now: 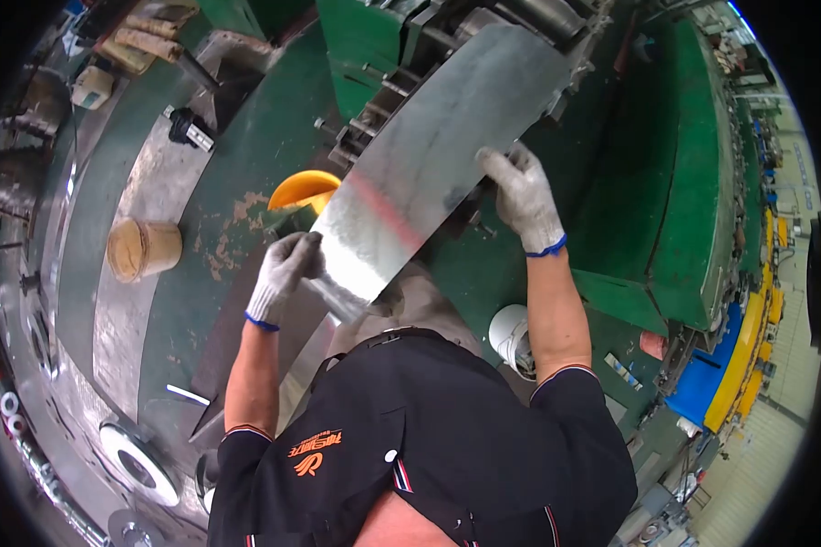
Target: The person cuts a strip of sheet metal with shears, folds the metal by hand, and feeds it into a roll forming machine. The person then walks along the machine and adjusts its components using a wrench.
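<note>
My left hand [280,275] pinches the metal sheet [461,128] by its near-left edge; my right hand [527,202] is at the opposite edge, grip unclear. It runs forward from between them. I judge this steadying; the next move calls for level support.

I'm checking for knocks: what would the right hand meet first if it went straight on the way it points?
Most likely the metal sheet: the right hand points at it from beside its long edge. Whether they touch there is hard to tell from this one view.

The long silvery sheet [452,155] slants — its reddish streak [383,208] perhaps reflected.
</note>
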